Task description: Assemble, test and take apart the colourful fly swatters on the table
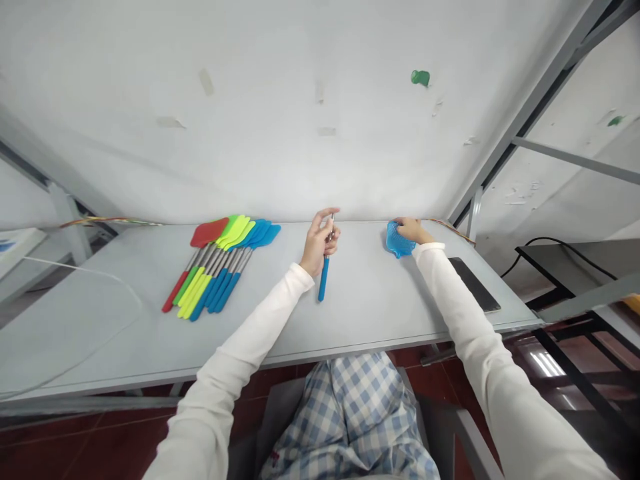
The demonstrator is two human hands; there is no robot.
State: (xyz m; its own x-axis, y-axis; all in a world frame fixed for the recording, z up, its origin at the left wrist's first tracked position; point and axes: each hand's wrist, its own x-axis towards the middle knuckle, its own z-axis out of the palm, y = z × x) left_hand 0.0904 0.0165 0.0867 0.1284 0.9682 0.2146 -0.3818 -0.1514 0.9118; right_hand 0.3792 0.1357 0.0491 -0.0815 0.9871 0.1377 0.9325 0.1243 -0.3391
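My left hand (317, 245) is closed around a telescopic metal rod with a blue handle (323, 280), held tilted over the table with the handle pointing down. No head shows on the rod's upper end, where my index finger reaches past it. On the right, my right hand (413, 231) has its fingers bent over the top edge of a blue perforated piece (397, 241) that looks like a fly swatter head. The fingertips are partly hidden there. To the left lies a fanned row of several fly swatters (215, 260) with red, green, yellow and blue heads and handles.
A dark flat slab (475, 285) lies on the grey table (360, 313) beyond my right forearm. A white cable (120, 280) loops over the table's left end. The white wall (280, 160) rises behind the back edge, with metal frame posts (475, 207) at the sides.
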